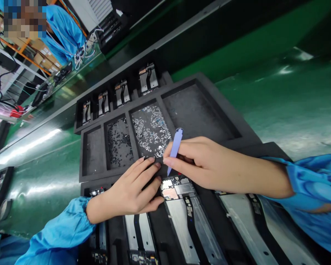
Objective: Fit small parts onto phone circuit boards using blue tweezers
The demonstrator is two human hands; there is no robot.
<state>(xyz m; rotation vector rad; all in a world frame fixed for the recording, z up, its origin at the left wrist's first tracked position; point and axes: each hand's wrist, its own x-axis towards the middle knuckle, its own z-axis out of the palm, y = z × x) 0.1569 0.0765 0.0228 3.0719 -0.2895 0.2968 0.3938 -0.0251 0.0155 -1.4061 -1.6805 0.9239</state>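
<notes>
Between the thumb and fingers of my right hand [201, 158] is a slim purple plastic spudger [175, 145]. It is held tilted, its pointed lower end just above the top edge of an opened phone body [182, 217] with exposed boards and a black ribbon cable. My left hand [135, 187] lies palm down with fingers stretched and somewhat apart. Its fingertips reach the foam edge and the phone's upper left corner; whether they touch the phone I cannot tell. Beyond both hands, a black foam tray [81, 158] holds small silvery parts [151, 129] and small black parts [118, 141] in separate compartments.
More opened phone bodies lie either side, one at left [140, 232] and one at right [251, 224]. Several smaller-looking units, such as this one [149, 79], stand in a back row. The green bench [264, 99] extends right. A person in blue sleeves [63, 33] is across the bench.
</notes>
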